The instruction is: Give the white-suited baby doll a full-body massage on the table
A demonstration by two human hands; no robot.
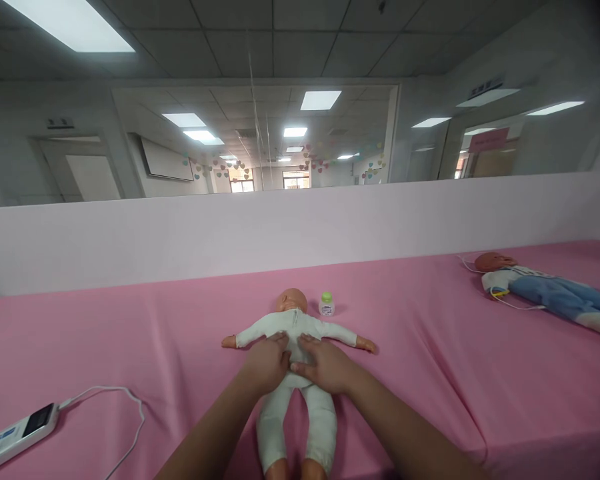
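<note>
A baby doll in a white cloth suit lies stretched out on the pink sheet, its head away from me and turned to one side, its arms spread wide. My left hand rests on the left part of the doll's torso, fingers laid forward. On the right part of the torso lies my right hand, its fingers flat and the thumb pointing inward. Both palms touch the suit, and neither hand grips anything. Just right of the doll's head stands a small clear bottle with a green cap.
A white handheld device with a dark screen and a white cable lies at the front left. Another doll in blue trousers lies at the far right, with thin tubing. The pink sheet meets a white wall below a wide glass pane.
</note>
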